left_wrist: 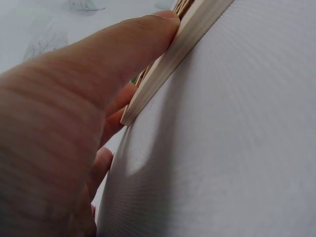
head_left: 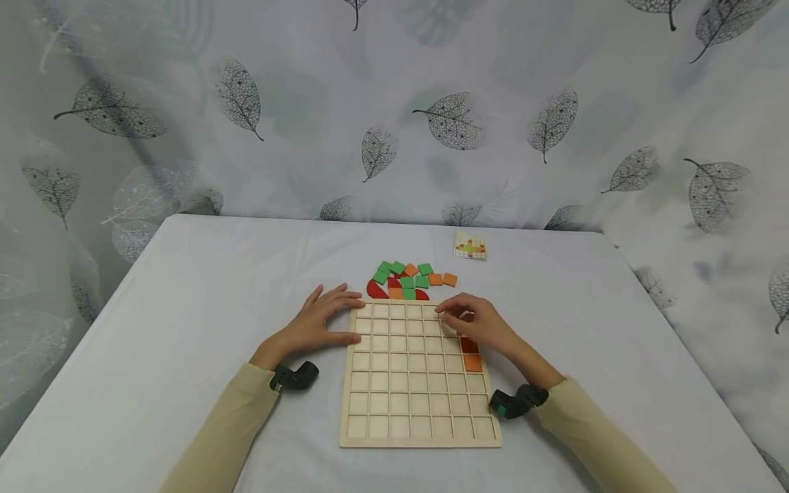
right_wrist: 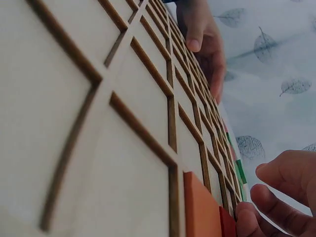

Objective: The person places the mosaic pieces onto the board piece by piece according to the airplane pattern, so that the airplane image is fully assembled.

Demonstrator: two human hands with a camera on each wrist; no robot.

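A pale wooden grid board [head_left: 420,404] lies on the white table. My left hand [head_left: 317,320] rests at its upper left edge, thumb and fingers spread and touching the rim. My right hand [head_left: 483,323] hovers over the board's upper right cells, fingers bent. In the right wrist view a gap shows between thumb and fingertips, and nothing is seen held. An orange square tile [head_left: 472,363] sits in a cell of the right column. Just above it is a red tile [head_left: 468,345]. A bit of red shows under the right hand, mostly hidden.
Beyond the board's far edge lie loose green tiles [head_left: 407,282], orange tiles [head_left: 435,279] and red curved pieces [head_left: 376,289], some overlapping. A small pattern card [head_left: 471,246] lies farther back. Leaf-patterned cloth [head_left: 456,123] hangs behind the table.
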